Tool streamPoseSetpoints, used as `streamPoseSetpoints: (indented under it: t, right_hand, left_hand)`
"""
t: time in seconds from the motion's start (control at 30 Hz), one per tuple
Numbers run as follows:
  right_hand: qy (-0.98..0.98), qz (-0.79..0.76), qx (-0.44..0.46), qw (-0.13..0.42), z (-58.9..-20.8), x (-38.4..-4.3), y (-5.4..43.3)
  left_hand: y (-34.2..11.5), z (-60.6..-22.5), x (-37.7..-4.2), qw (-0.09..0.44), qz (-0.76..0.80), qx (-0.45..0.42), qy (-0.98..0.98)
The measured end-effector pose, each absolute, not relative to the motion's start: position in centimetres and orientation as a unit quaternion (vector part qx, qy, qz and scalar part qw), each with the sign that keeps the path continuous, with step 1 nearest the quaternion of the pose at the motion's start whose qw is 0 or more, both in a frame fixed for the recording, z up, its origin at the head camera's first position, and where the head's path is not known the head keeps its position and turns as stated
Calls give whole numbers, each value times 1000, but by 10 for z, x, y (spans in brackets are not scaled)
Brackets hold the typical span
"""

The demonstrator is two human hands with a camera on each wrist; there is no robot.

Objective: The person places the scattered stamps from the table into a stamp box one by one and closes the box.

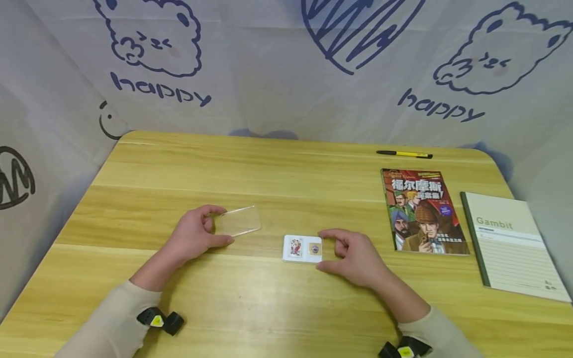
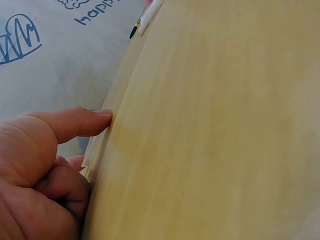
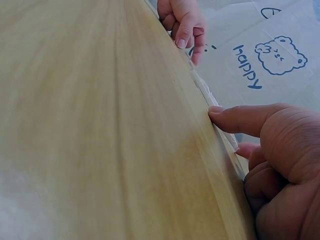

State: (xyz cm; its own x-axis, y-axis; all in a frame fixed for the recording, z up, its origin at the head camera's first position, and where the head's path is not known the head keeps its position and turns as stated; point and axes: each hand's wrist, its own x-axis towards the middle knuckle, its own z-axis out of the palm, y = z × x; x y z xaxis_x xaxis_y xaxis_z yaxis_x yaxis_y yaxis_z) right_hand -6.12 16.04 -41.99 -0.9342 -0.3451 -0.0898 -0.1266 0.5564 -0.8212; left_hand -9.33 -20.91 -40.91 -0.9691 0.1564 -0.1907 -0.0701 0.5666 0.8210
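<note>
My left hand [image 1: 194, 234] pinches a clear plastic cover [image 1: 242, 222] by its left end, thumb on the near edge and index finger on the far edge. To the right of it, a small white case [image 1: 305, 249] lies flat on the table. In the case sit a miniature playing card [image 1: 295, 247] and a small tan square piece [image 1: 315, 249] with a dark round mark. My right hand [image 1: 358, 256] grips the case's right end between thumb and index finger. The right wrist view shows the thumb [image 3: 235, 117] low by the tabletop.
A wooden table [image 1: 268, 174] carries everything. Toward the right lie a comic-style book [image 1: 423, 214] and a notebook [image 1: 515, 243] marked "Gambit". A yellow and black pen [image 1: 405, 154] is near the far edge. Behind hangs a white cloth [image 1: 268, 89] with drawings.
</note>
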Motion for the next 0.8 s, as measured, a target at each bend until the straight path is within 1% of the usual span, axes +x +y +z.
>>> streamPoseSetpoints:
  t: [0.33,0.53,0.8]
  right_hand:
    - [871,-456,-139,118,-420,-61,161]
    - [872,-454,-140,117,-420,-61,160]
    - [873,-452,-137,120,-420,-61,160]
  left_hand:
    - [-207,-411,-89,104,487,23,867]
    - [-202,-411,-86,88,536,14,839]
    - [-187,-408,-80,74,588,36,805]
